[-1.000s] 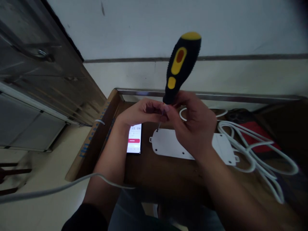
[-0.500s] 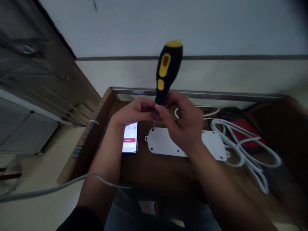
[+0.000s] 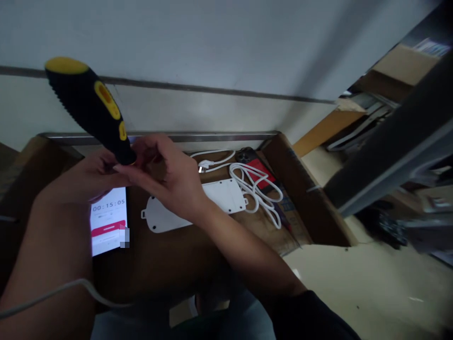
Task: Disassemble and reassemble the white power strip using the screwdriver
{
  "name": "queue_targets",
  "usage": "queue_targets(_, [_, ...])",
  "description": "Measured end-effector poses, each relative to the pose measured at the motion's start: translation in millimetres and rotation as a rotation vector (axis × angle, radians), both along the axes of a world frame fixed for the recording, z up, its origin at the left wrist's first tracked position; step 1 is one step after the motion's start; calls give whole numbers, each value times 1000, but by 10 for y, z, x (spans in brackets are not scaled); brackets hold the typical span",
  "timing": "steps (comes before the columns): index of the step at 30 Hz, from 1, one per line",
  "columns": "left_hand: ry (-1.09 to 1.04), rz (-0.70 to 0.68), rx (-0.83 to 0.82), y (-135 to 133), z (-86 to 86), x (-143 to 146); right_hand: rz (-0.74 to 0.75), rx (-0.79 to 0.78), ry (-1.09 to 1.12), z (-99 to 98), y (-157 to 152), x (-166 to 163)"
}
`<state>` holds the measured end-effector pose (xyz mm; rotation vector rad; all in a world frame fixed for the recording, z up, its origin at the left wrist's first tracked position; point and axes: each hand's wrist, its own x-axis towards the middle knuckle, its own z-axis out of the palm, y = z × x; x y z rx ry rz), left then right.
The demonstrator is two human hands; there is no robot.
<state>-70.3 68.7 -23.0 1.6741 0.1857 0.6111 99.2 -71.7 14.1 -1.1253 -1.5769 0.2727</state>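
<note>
Bending over the table (image 3: 159, 264), we have a pale cord (image 3: 46, 296) crossing our forearm (image 3: 49, 236) at the lower left. Next comes the screwdriver (image 3: 83, 104), its black-and-yellow handle leaning up and to the left, its narrow end down between our hands; the shaft and tip are hidden. Our left hand (image 3: 94, 174) has its fingers curled at that narrow end, though we cannot tell whether its grip holds the shaft or only rests against it. Just below lies a lit phone (image 3: 106, 236), its screen showing 00:15:05 above a red bar. Our right hand (image 3: 177, 177) meets the left, its grip closed on the screwdriver's neck between thumb and fingers. Partly covered by this hand, a white panel (image 3: 226, 193) lies flat to the right of the phone, with dark round holes near its edges and a small loop at each end. Behind it we see a white plug (image 3: 207, 164), and at its right end a looped white cable (image 3: 276, 189), partly over a black-and-red case (image 3: 260, 174). Farther right stands a dark slanting post (image 3: 371, 132), with a cardboard box (image 3: 403, 66) beyond.
</note>
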Motion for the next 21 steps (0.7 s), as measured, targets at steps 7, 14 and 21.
queue_targets(7, [-10, 112, -59, -62, 27, 85, 16, 37, 67, -61, 13, -1])
queue_targets(14, [-26, 120, -65, -171, 146, 203, 97, 43, 95, -33, 10, 36])
queue_targets(21, [71, 169, -30, -250, 236, 216, 88, 25, 37, -53, 20, 81])
